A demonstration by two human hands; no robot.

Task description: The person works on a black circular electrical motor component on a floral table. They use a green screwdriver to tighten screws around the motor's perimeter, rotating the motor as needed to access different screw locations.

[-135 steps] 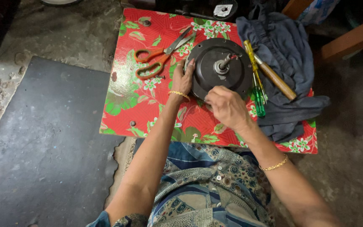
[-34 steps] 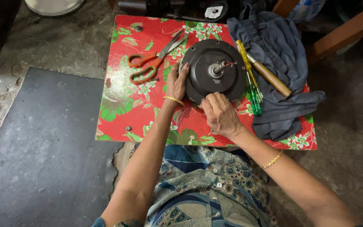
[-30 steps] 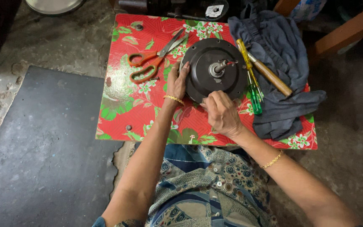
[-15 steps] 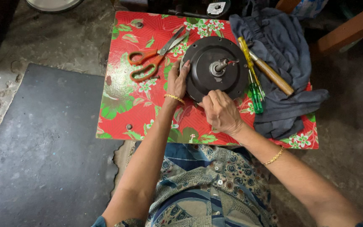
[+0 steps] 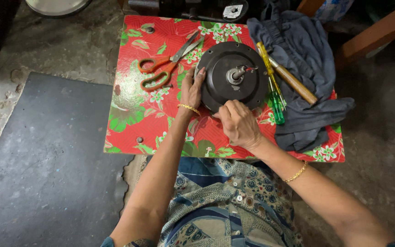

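Round black motor (image 5: 234,77) mid-bench (image 5: 129,123), left hand (image 5: 191,89) flat against its left edge, fingers together. Right hand (image 5: 239,122) curled at near rim, grip unclear. Scissors (image 5: 165,68) left; screwdrivers (image 5: 273,87), cloth (image 5: 307,50) crowding right.

Low table (image 5: 129,114) under a red floral cover, set on rough grey floor (image 5: 56,50). On the cover: orange-handled scissors (image 5: 165,68) at the left, a round black motor housing (image 5: 234,75) with a short shaft in the middle, a yellow-and-green screwdriver (image 5: 273,87) and a wooden-handled tool (image 5: 293,82) just beside it, a crumpled blue-grey cloth (image 5: 307,50) draped over the right edge. Dark mat (image 5: 46,174) on the floor at the left.
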